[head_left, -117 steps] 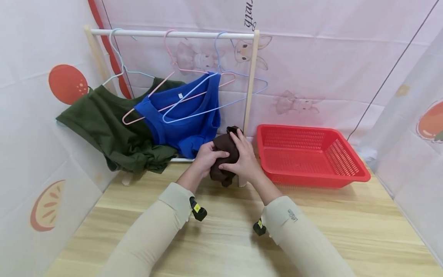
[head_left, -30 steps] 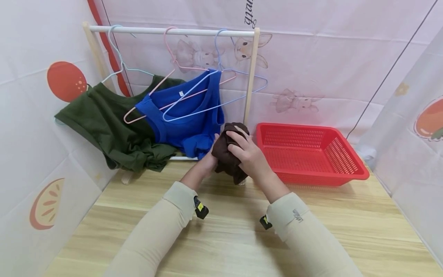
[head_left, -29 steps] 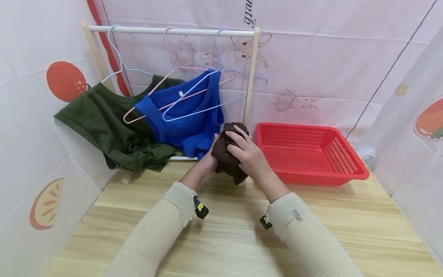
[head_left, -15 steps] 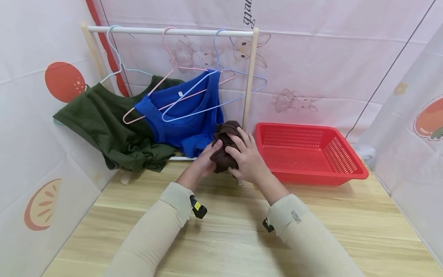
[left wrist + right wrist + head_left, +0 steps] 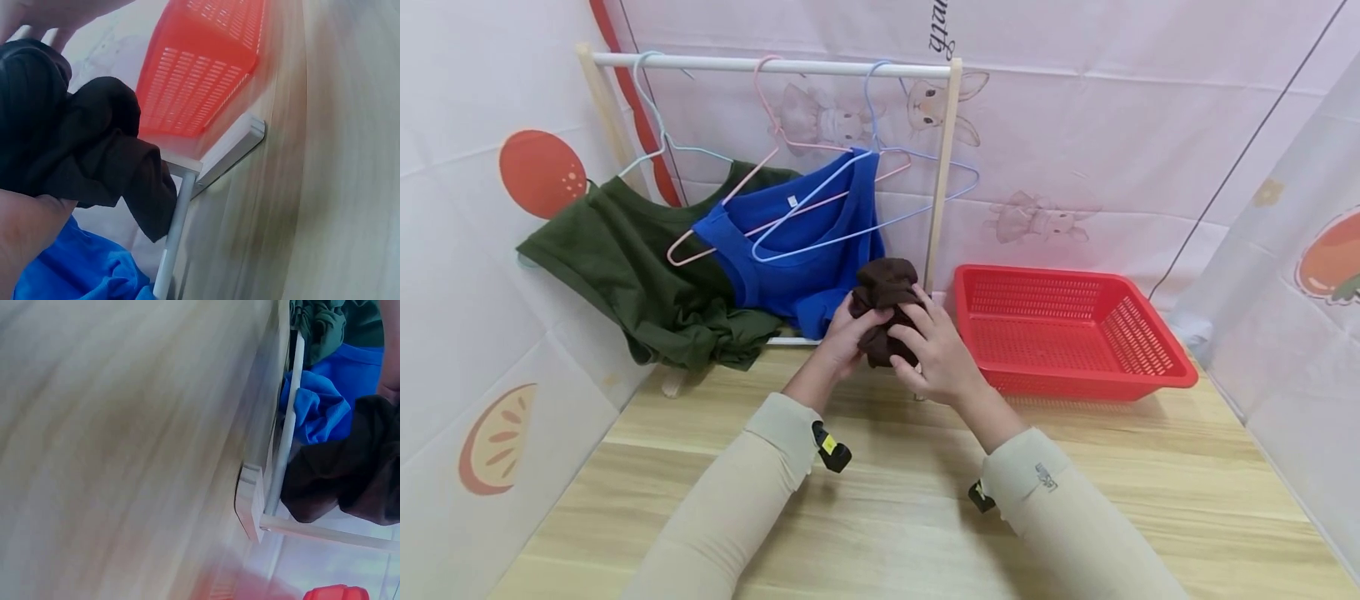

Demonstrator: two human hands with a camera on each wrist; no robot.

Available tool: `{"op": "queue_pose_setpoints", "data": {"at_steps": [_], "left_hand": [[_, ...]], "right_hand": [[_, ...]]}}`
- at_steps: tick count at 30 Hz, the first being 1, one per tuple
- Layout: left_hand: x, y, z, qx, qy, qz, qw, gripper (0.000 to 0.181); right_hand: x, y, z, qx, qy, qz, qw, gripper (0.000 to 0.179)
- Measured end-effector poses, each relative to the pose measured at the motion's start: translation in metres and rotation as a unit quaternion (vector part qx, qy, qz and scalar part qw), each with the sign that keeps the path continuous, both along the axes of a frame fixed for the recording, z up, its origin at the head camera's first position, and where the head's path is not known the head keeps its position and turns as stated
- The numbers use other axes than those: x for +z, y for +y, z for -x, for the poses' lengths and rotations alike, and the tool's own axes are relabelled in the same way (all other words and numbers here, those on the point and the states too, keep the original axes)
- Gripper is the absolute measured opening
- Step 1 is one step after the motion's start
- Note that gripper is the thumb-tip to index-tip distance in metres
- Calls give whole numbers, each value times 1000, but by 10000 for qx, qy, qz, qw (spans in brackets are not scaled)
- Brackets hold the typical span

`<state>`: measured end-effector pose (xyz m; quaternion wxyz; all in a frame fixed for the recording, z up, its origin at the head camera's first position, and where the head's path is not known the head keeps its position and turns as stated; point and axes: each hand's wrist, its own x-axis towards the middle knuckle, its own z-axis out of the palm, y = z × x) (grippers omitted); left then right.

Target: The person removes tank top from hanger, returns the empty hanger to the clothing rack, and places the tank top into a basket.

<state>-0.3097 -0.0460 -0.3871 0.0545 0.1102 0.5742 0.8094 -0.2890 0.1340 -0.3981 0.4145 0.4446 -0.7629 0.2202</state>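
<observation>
Between both hands is a bunched dark brown garment (image 5: 887,273), held up in front of the rack's right post. My left hand (image 5: 844,340) grips its left side, thumb pressed across the folds. From the right, my right hand (image 5: 942,354) holds it with bent, spread fingers. In the left wrist view the brown cloth (image 5: 94,144) hangs in loose folds, with a corner drooping over the rack's lower bar. A light blue hanger (image 5: 874,140) hangs bare above, overlapping a blue garment (image 5: 805,287) on a pink hanger (image 5: 780,133).
A dark green garment (image 5: 655,275) hangs from a teal hanger (image 5: 664,137) at the left of the rack (image 5: 820,66). To the right of the rack, a red perforated basket (image 5: 1075,383) stands on the wooden table (image 5: 880,517). Printed cloth walls (image 5: 1097,125) enclose the table.
The brown garment has been turned and refolded between the hands and now sits slightly higher and further left. My left thumb has come round to its front. The hanging garments have stayed put.
</observation>
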Motion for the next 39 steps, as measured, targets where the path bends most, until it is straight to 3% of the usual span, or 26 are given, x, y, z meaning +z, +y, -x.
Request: {"op": "queue_pose_setpoints", "data": {"at_steps": [6,11,14,17,21,24,27,31,39], "left_hand": [[6,-1,0,240,257,262,9990,52],[11,-1,-1,236,362,457,9980,51],[12,-2,-1,164,394,398,9983,50],[13,-3,-3,52,422,216,9989,51],[14,-5,-7,-305,309,-34,9991,55],[16,-5,-9,-616,166,-173,9978,57],[19,-5,-11,-779,54,-207,9967,61],[22,-6,-12,-822,-41,-109,9965,64],[19,-8,-11,-890,37,63,9960,60]], "right_hand": [[-5,2,-5,-12,-266,1343,9906,40],[-7,0,-6,45,-769,2578,9631,38],[-6,-1,-7,75,-1356,3357,9322,44],[-4,2,-6,196,-2536,3813,8887,60],[0,9,-5,773,-4454,3702,8115,81],[-1,11,-3,1200,-5260,3351,7724,94],[-5,11,0,1616,-5669,3114,7454,102],[-8,12,0,1998,-6120,3019,7032,97],[-9,13,-2,2058,-6409,3409,6562,83]]}}
